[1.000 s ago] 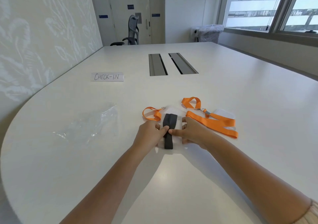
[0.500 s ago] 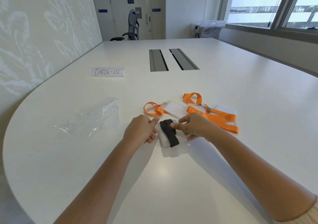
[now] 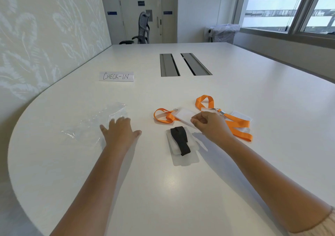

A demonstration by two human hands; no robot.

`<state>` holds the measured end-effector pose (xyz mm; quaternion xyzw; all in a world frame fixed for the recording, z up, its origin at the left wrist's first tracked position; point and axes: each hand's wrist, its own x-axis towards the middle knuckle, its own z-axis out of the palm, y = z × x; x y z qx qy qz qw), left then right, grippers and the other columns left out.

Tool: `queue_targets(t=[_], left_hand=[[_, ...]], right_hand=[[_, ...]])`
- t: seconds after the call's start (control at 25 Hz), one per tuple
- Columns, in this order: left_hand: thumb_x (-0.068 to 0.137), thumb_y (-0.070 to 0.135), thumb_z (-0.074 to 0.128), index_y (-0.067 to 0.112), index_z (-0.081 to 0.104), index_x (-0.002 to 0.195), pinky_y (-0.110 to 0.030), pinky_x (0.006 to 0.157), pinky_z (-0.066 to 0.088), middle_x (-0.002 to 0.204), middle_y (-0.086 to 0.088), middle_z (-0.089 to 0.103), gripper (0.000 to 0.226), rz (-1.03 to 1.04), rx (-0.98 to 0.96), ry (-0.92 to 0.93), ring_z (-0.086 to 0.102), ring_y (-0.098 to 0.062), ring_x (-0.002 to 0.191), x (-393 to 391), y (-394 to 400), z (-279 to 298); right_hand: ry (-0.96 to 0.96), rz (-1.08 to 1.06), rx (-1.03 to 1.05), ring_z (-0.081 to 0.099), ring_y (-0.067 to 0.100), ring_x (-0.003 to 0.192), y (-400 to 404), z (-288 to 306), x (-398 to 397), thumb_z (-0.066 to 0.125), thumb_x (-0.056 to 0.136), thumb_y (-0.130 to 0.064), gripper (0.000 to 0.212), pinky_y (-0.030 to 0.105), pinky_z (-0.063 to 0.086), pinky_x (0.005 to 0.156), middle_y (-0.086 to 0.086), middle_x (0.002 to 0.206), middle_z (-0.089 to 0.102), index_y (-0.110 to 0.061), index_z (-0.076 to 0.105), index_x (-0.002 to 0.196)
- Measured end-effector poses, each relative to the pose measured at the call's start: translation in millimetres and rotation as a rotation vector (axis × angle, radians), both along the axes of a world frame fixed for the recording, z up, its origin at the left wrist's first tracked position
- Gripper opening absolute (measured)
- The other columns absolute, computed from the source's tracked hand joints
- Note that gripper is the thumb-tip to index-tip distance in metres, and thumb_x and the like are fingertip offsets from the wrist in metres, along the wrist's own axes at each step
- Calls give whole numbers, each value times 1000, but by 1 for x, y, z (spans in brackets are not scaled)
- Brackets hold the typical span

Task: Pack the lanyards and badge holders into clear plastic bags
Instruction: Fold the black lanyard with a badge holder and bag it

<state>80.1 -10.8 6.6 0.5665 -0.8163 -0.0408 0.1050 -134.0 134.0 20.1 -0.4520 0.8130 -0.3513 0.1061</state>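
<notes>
On the white table (image 3: 235,83), the left hand (image 3: 120,133) lies flat with its fingers spread and straight, the fingertips (image 3: 121,120) touching the near edge of a crumpled clear plastic bag (image 3: 94,125) that sits to the left of everything else. Across from it the right hand (image 3: 212,125) has its fingers loosely curled, thumb and forefinger drawn close together above the corner of a badge holder (image 3: 184,117); whether they actually pinch anything I cannot tell. That clear holder is clipped to a folded orange lanyard (image 3: 164,116) whose loop lies just to its left. Between the two hands, nearer the person, a folded black lanyard (image 3: 180,140) rests tilted on top of another clear badge holder (image 3: 184,158), untouched by either hand. Behind the right hand a second orange lanyard (image 3: 235,125) lies in folds, its loop at the far end and a metal clip partway along, with a further clear holder (image 3: 242,115) beneath its right side. Farther back a paper sign (image 3: 116,76) reads "CHECK-IN", and beside it to the right two grey cable hatches (image 3: 183,64) are set into the tabletop. An office chair (image 3: 141,29) stands beyond the far end, near closed doors, and windows run along the right wall
</notes>
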Motion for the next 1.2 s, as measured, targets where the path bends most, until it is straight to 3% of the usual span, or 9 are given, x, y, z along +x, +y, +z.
queue_targets(t=[0.12, 0.2, 0.32, 0.44, 0.64, 0.88, 0.96, 1.08, 1.2], left_hand=[[95, 30, 39, 18, 56, 103, -53, 112, 6, 110, -3, 62, 23, -10, 29, -53, 36, -27, 131, 4, -4, -11], [93, 17, 40, 18, 59, 97, -43, 107, 19, 94, -4, 67, 19, 29, -99, 33, 54, -27, 110, 4, -5, -12], [90, 18, 50, 20, 62, 106, -33, 83, 31, 97, -6, 69, 21, 96, -216, 69, 59, -28, 95, 2, -7, -10], [88, 20, 54, 12, 65, 96, -33, 79, 34, 100, -10, 64, 16, 143, -161, 109, 61, -31, 90, 3, -10, -11], [82, 1, 46, 4, 65, 84, -32, 70, 36, 91, -13, 64, 20, 148, -180, 149, 60, -33, 80, 6, -11, -7], [78, 1, 49, 2, 51, 75, -37, 56, 32, 74, -18, 53, 4, 80, -525, 492, 45, -34, 55, -2, 9, 20], [75, 3, 53, 2, 50, 74, -37, 49, 37, 71, -17, 53, 4, 16, -616, 604, 47, -37, 53, -11, 22, 27], [69, -1, 60, 2, 50, 68, -32, 40, 37, 62, -16, 52, 11, -169, -669, 593, 47, -34, 43, -30, 51, 29], [70, 2, 64, 4, 51, 66, -29, 38, 36, 58, -12, 51, 14, -350, -653, 532, 45, -31, 40, -46, 76, 26]], right_hand=[[-18, 25, -58, 60, 8, 85, -1, 0, 3, 58, 90, -30, 28, 15, 45, 73, -1, 107, 69, -16, 65, 113], [-31, 29, -84, 59, 8, 84, -1, -1, 3, 58, 90, -28, 27, 15, 45, 75, -2, 108, 69, -15, 65, 113], [-39, 32, -111, 60, 8, 85, -2, 0, 3, 57, 90, -28, 26, 14, 44, 74, -2, 108, 68, -15, 65, 112], [-46, 33, -134, 61, 8, 86, -2, 0, 3, 57, 91, -28, 25, 10, 41, 70, -3, 106, 69, -16, 66, 110], [-63, 43, -163, 62, 9, 87, -4, -2, 4, 58, 90, -29, 25, 14, 45, 75, -4, 103, 69, -15, 67, 109], [-71, 56, -172, 61, 6, 83, -4, -1, 6, 58, 90, -28, 21, 12, 45, 74, -10, 96, 67, -18, 67, 105], [-237, 118, -223, 63, 5, 81, -2, 3, 9, 59, 90, -25, 12, 13, 49, 72, -12, 87, 69, -22, 68, 96], [-688, 308, -297, 68, 11, 87, 3, 14, 22, 59, 89, -23, 10, 25, 57, 74, -7, 83, 73, -26, 69, 89], [-711, 369, -269, 69, 15, 88, 3, 17, 31, 60, 88, -24, 10, 29, 57, 77, -2, 90, 73, -23, 69, 93]])
